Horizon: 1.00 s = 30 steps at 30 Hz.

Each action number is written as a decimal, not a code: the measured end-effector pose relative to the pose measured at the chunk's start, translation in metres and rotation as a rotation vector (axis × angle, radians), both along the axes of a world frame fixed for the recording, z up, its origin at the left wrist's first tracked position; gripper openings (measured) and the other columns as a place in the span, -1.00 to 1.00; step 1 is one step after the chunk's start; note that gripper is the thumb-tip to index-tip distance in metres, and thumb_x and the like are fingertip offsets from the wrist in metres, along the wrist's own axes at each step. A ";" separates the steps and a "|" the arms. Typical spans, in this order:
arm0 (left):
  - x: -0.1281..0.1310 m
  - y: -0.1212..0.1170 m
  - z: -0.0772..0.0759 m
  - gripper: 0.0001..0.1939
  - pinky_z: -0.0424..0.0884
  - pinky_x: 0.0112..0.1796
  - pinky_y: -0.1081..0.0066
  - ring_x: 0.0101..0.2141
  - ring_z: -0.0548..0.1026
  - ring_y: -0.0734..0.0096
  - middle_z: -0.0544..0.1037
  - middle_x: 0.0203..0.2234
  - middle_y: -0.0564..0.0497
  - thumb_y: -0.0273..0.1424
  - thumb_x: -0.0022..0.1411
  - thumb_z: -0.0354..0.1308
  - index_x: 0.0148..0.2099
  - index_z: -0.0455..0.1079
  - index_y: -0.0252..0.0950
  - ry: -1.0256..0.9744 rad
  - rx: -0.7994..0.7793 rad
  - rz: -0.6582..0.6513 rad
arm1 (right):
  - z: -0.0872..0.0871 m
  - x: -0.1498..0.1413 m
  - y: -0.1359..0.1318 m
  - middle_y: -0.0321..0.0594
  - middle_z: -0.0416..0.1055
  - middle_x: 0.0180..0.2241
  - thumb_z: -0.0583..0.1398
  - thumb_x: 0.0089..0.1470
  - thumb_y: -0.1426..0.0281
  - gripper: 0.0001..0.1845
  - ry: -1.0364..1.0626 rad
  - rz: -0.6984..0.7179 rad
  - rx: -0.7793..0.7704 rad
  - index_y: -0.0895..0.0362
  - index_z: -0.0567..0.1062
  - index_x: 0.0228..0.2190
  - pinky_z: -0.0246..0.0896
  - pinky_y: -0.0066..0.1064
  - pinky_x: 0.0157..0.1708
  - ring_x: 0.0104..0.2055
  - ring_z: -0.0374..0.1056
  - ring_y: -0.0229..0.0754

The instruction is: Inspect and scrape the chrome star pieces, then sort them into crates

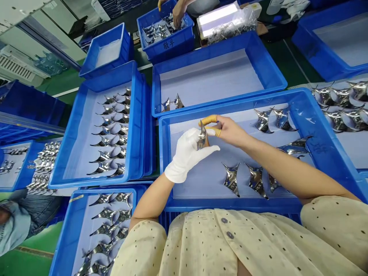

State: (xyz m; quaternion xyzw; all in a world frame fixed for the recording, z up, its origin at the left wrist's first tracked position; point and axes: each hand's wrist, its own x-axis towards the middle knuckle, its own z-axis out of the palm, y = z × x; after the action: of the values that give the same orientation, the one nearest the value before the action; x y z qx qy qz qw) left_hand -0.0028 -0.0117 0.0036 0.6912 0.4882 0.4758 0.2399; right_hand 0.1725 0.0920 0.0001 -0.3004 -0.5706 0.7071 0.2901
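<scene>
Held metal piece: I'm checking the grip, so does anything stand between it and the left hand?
Only the white glove on the left hand; nothing else visible stands between that hand and the metal piece it holds.

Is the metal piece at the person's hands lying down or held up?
Held up: the white-gloved left hand grasps the metal piece over the blue tray; whether the right hand touches it too, I cannot tell.

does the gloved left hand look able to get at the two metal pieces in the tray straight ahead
Probably, though not with a free grip: the left hand seems to hold another piece. Nothing covers the two metal pieces, and only the blue tray rims stand between.
</scene>
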 end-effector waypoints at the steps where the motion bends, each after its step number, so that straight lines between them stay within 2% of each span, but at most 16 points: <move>1: 0.000 0.000 -0.003 -0.49 0.56 -0.01 0.16 -0.20 0.64 0.19 0.66 -0.25 -0.09 0.10 0.32 0.41 0.01 0.64 -0.22 0.073 0.033 0.034 | 0.003 0.001 -0.001 -0.25 0.60 -0.26 0.50 0.00 0.17 -0.62 -0.011 -0.065 0.060 0.13 0.66 -0.20 0.20 -0.47 -0.44 -0.44 0.27 -0.36; 3: -0.002 0.001 -0.009 -0.45 0.54 -0.02 0.19 -0.20 0.63 0.20 0.65 -0.25 -0.09 0.15 0.39 0.30 0.05 0.61 -0.23 0.186 0.073 0.101 | 0.008 0.003 -0.003 -0.22 0.64 -0.17 0.42 0.10 0.21 -0.72 -0.003 -0.105 0.150 0.09 0.72 -0.19 0.33 -0.40 -0.34 -0.38 0.36 -0.31; 4: -0.003 0.001 -0.012 -0.44 0.53 -0.07 0.22 -0.23 0.61 0.22 0.62 -0.29 -0.07 0.17 0.40 0.27 0.01 0.61 -0.25 0.239 0.093 0.136 | 0.011 0.003 -0.005 -0.21 0.65 -0.14 0.40 0.11 0.24 -0.76 0.017 -0.092 0.196 0.07 0.74 -0.20 0.39 -0.36 -0.26 -0.31 0.43 -0.27; 6: -0.004 0.002 -0.015 -0.42 0.46 -0.23 0.29 -0.35 0.52 0.29 0.52 -0.41 -0.01 0.21 0.39 0.25 -0.17 0.56 -0.27 0.324 0.139 0.199 | 0.015 0.003 -0.010 -0.21 0.67 -0.08 0.41 0.07 0.31 -0.84 0.066 -0.057 0.265 0.04 0.75 -0.27 0.47 -0.28 -0.07 -0.12 0.53 -0.17; 8: -0.004 0.001 -0.016 -0.40 0.36 -0.33 0.33 -0.43 0.41 0.36 0.41 -0.48 0.05 0.22 0.37 0.26 -0.29 0.46 -0.26 0.356 0.155 0.220 | 0.017 0.002 -0.015 -0.22 0.68 -0.09 0.41 0.04 0.36 -0.91 0.082 -0.038 0.246 0.04 0.75 -0.33 0.48 -0.25 0.02 -0.06 0.56 -0.14; 11: -0.002 -0.003 -0.014 -0.41 0.36 -0.32 0.33 -0.43 0.40 0.37 0.40 -0.47 0.06 0.21 0.37 0.27 -0.31 0.39 -0.25 0.301 0.079 0.184 | 0.017 -0.001 -0.019 -0.24 0.69 -0.15 0.43 0.01 0.38 -0.92 0.067 -0.034 0.124 0.05 0.74 -0.36 0.48 -0.27 -0.01 -0.11 0.57 -0.16; 15: 0.000 -0.007 -0.012 -0.43 0.41 -0.25 0.30 -0.38 0.44 0.35 0.45 -0.43 0.04 0.20 0.37 0.28 -0.29 0.41 -0.24 0.239 0.002 0.128 | 0.016 -0.001 -0.018 -0.24 0.70 -0.20 0.47 -0.05 0.35 -0.87 0.032 -0.019 0.031 0.08 0.74 -0.37 0.49 -0.29 -0.09 -0.19 0.56 -0.17; 19: -0.002 -0.005 -0.014 -0.40 0.39 -0.29 0.32 -0.40 0.42 0.36 0.43 -0.44 0.05 0.23 0.35 0.27 -0.28 0.44 -0.25 0.286 0.049 0.150 | 0.015 0.000 -0.018 -0.24 0.68 -0.22 0.48 -0.06 0.34 -0.86 0.052 -0.010 0.031 0.08 0.73 -0.38 0.46 -0.31 -0.16 -0.25 0.53 -0.20; 24: -0.004 -0.002 -0.018 -0.41 0.38 -0.27 0.35 -0.39 0.41 0.37 0.36 -0.45 0.08 0.23 0.36 0.27 -0.20 0.49 -0.25 0.325 0.074 0.155 | 0.016 0.001 -0.019 -0.21 0.67 -0.18 0.48 -0.02 0.35 -0.89 0.099 -0.006 0.071 0.09 0.71 -0.39 0.49 -0.25 -0.02 -0.17 0.55 -0.17; 30: -0.002 -0.002 -0.019 -0.40 0.34 -0.32 0.33 -0.43 0.38 0.37 0.34 -0.49 0.08 0.25 0.30 0.30 -0.22 0.54 -0.24 0.276 0.068 0.160 | 0.015 0.000 -0.018 -0.22 0.67 -0.18 0.47 -0.01 0.35 -0.90 0.089 0.002 0.097 0.07 0.72 -0.39 0.49 -0.24 0.01 -0.15 0.54 -0.17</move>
State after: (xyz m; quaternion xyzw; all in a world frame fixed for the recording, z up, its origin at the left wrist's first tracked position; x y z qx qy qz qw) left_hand -0.0051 -0.0138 -0.0153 0.7167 0.5534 0.4102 0.1085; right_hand 0.1727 0.0741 0.0150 -0.2538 -0.5909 0.6915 0.3289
